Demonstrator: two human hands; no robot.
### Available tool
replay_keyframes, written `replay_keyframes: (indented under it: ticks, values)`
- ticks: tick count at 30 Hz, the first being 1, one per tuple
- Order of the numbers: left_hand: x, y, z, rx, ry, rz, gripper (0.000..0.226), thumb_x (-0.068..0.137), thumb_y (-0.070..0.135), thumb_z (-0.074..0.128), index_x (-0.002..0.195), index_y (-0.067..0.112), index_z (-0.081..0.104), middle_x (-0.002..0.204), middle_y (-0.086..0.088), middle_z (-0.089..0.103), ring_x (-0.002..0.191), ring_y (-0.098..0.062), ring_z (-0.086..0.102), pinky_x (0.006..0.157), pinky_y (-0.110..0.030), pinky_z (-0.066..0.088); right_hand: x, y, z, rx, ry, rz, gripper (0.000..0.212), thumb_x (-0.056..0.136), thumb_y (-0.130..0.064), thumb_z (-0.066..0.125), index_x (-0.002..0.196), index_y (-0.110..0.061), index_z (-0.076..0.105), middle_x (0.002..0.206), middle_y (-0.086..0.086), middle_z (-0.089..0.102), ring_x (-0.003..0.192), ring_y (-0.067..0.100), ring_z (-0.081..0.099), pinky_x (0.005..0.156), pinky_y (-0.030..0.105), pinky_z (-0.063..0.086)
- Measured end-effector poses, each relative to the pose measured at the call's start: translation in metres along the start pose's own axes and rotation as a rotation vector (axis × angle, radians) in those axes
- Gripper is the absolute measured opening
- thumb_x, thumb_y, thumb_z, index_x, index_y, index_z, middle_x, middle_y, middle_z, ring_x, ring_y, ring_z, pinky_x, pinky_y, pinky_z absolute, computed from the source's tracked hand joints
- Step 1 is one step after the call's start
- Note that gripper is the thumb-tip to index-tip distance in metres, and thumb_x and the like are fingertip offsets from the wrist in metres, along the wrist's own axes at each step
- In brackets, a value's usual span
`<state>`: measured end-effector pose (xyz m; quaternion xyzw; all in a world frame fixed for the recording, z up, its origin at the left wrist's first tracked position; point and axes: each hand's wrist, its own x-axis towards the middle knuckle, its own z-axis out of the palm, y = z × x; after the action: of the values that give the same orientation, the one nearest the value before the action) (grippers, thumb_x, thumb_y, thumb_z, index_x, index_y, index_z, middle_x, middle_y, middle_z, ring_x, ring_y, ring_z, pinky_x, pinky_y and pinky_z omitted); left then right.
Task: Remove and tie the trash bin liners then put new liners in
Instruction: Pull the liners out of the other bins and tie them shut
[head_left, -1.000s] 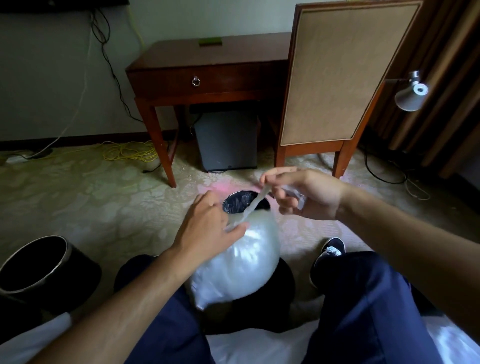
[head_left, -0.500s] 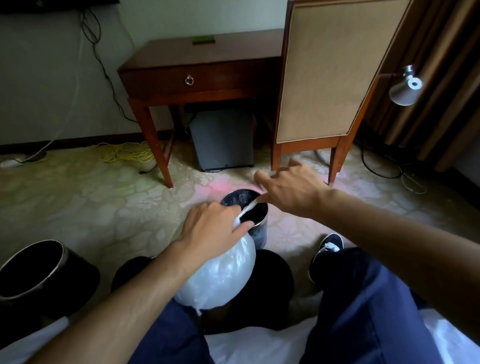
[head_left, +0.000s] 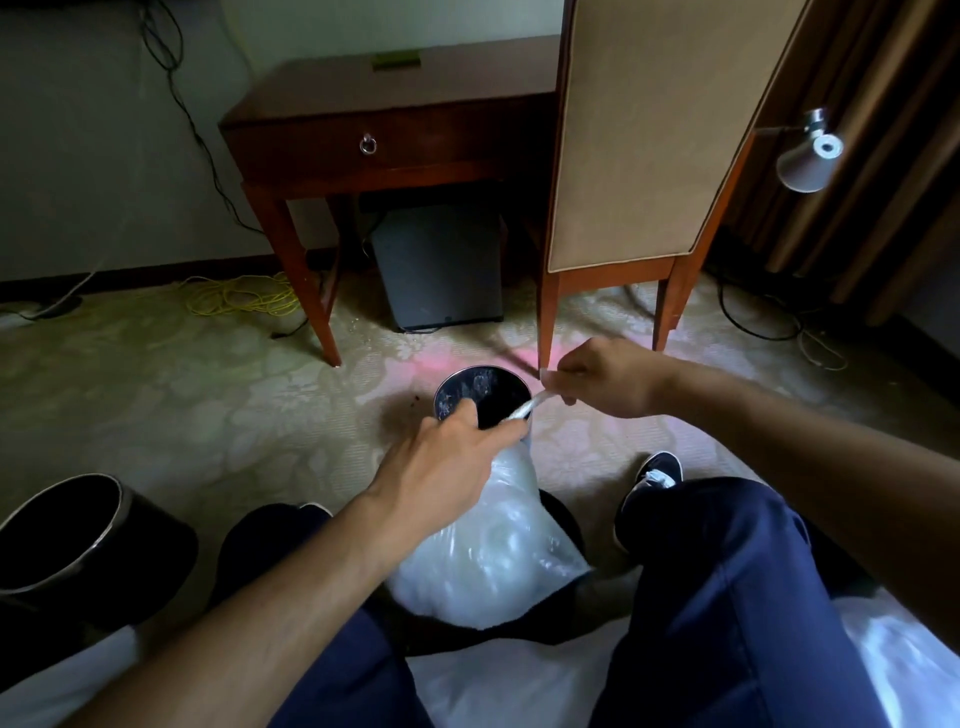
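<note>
A full white trash liner (head_left: 498, 551) rests between my knees, over a dark bin mostly hidden beneath it. My left hand (head_left: 447, 457) grips the bag's gathered neck. My right hand (head_left: 602, 376) pinches the twisted end of the liner and holds it taut to the right. Just beyond the bag stands a small black bin (head_left: 480, 389) with a silver rim, open and unlined. Another black bin (head_left: 67, 540) sits at the lower left, also without a liner.
A wooden desk (head_left: 384, 130) and a tall chair (head_left: 654, 156) stand ahead, with a grey box (head_left: 441, 265) under the desk. Yellow cable (head_left: 239, 301) lies coiled on the carpet. A lamp (head_left: 810, 156) hangs at right. White plastic (head_left: 909, 670) lies by my right leg.
My right hand has drawn the twisted liner end back out to the right and now pinches it. The bag has sunk lower between my knees, with my left hand still on its neck.
</note>
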<state>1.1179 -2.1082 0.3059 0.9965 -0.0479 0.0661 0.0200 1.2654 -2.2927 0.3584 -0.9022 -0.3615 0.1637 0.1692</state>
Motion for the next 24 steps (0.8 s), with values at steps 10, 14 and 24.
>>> replay_keyframes:
  ticks: [10,14,24]
  values:
    - [-0.001,0.014,-0.017,0.204,-0.129,0.047,0.039,0.077,-0.007,0.052,0.11,0.013,0.059,0.098,-0.008,0.064,0.095,-0.031,0.062,0.078,-0.038,0.048,0.005,-0.035,-0.002,0.51,-0.033,0.134,0.042,0.102,-0.042,0.055,0.078,-0.009,0.062,0.059,0.005,0.043,0.053,0.021,0.043,0.056,0.033,0.044]
    - [0.002,-0.006,-0.01,0.141,0.066,0.183,0.019,0.077,0.011,0.057,0.095,0.011,0.063,0.107,-0.01,0.049,0.109,-0.03,0.05,0.088,-0.041,0.05,0.004,-0.04,-0.009,0.593,0.003,0.108,0.041,0.102,-0.036,0.056,0.069,-0.012,0.056,0.059,0.004,0.039,0.048,0.017,0.04,0.053,0.029,0.04]
    - [-0.017,-0.002,-0.009,-0.507,0.2,0.072,0.05,0.092,0.009,0.063,0.129,0.034,0.041,0.1,0.006,0.059,0.075,-0.008,0.062,0.063,-0.022,0.049,-0.003,-0.04,-0.013,0.654,0.101,0.036,0.04,0.102,-0.039,0.057,0.074,-0.009,0.06,0.07,0.012,0.038,0.06,0.022,0.036,0.056,0.033,0.038]
